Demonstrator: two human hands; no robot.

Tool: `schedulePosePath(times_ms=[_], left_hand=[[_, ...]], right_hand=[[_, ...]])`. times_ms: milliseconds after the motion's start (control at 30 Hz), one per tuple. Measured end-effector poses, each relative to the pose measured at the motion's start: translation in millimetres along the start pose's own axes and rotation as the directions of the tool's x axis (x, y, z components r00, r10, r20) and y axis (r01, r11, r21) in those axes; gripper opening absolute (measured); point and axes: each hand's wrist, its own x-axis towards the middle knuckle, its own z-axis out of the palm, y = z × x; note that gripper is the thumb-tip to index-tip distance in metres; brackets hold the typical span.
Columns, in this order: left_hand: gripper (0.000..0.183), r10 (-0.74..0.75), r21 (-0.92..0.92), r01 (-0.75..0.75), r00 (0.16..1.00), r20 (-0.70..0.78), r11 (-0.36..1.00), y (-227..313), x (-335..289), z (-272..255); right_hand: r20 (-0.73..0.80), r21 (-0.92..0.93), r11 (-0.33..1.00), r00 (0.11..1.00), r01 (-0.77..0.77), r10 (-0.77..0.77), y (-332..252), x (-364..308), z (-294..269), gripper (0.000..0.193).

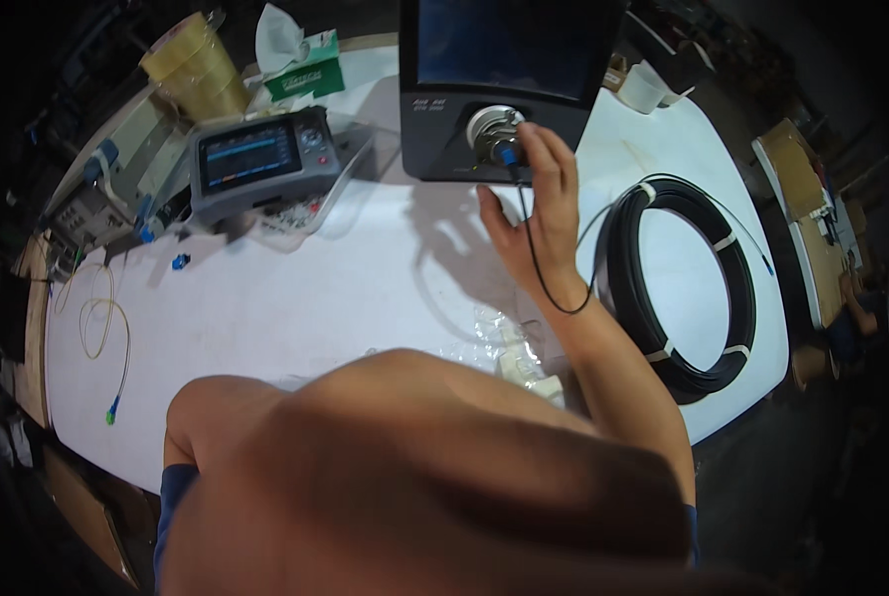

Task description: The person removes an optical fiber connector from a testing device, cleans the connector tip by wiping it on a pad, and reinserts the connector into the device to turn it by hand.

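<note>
My right hand is raised in front of a dark box-shaped instrument with a screen. Its thumb stands apart from the fingers, and the fingertips are at the round metal port on the instrument's front. A blue fibre connector sits at this port. From it a thin black cable loops down past my wrist towards a black cable coil on the right. Blurred bare skin, very near the camera, fills the lower middle. It seems to be my left arm or hand; no fingers can be made out.
On the left stand a grey handheld tester over a clear tray, tape rolls and a green tissue box. A yellow fibre lead and a small blue adapter lie on the white table. Clear plastic wrapping lies near my right forearm.
</note>
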Motion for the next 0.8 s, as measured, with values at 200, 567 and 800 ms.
schedulePosePath(times_ms=[200, 567, 800], left_hand=[[0.016, 0.019, -0.031, -0.019, 1.000, 0.009, 0.999, -6.6, 25.4, 12.9], [0.017, 0.037, -0.088, -0.034, 0.999, 0.034, 0.996, -8.7, 25.9, 25.7], [0.018, 0.070, -0.134, -0.065, 0.997, 0.032, 0.989, -12.0, 12.5, 18.3]], right_hand=[[0.036, -0.002, 1.000, 0.999, -0.030, 0.030, 1.6, -0.6, -0.9, 0.076], [0.034, -0.016, 0.999, 0.999, -0.029, 0.029, 0.5, -5.7, -0.4, 0.075], [0.031, 0.011, 0.999, 0.999, -0.042, 0.042, 4.6, -5.8, 1.0, 0.077]])
